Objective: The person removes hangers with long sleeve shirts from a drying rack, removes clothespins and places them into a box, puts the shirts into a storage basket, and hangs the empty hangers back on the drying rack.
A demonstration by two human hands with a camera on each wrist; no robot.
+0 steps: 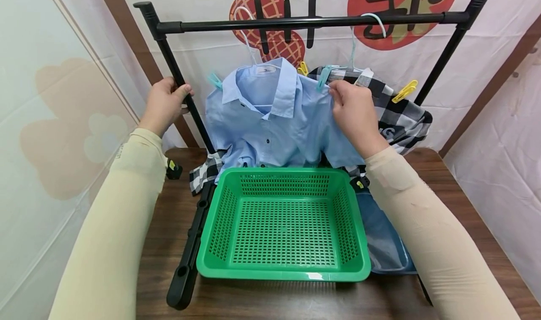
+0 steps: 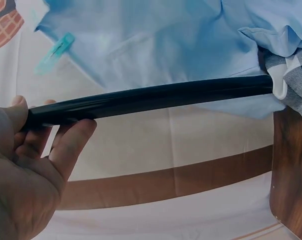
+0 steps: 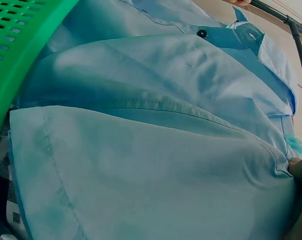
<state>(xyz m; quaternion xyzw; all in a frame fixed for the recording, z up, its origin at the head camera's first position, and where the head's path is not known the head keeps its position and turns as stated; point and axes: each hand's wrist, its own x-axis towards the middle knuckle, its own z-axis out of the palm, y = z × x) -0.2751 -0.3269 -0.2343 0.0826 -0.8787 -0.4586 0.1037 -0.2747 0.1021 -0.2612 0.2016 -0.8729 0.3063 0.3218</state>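
A light blue shirt [image 1: 270, 139] hangs by a white hanger [image 1: 249, 48] from a black clothes rack [image 1: 313, 23]. My left hand [image 1: 164, 105] holds the rack's left post [image 2: 156, 97], thumb on one side and fingers on the other. With my right hand [image 1: 357, 116] I pinch the shirt at its shoulder, close beside a light blue clothespin [image 1: 323, 78]. Another clothespin [image 1: 215, 80] clips the opposite shoulder. In the right wrist view the shirt's sleeve [image 3: 156, 175] fills the foreground, and only a bit of my fingers shows at the right edge.
A green plastic basket [image 1: 283, 271] stands in front of the shirt on the wooden table [image 1: 313, 303]. Behind hangs a black-and-white checked garment [image 1: 405, 118] with yellow clothespins [image 1: 405, 91]. A blue basin [image 1: 390, 245] sits right of the basket, partly under my forearm.
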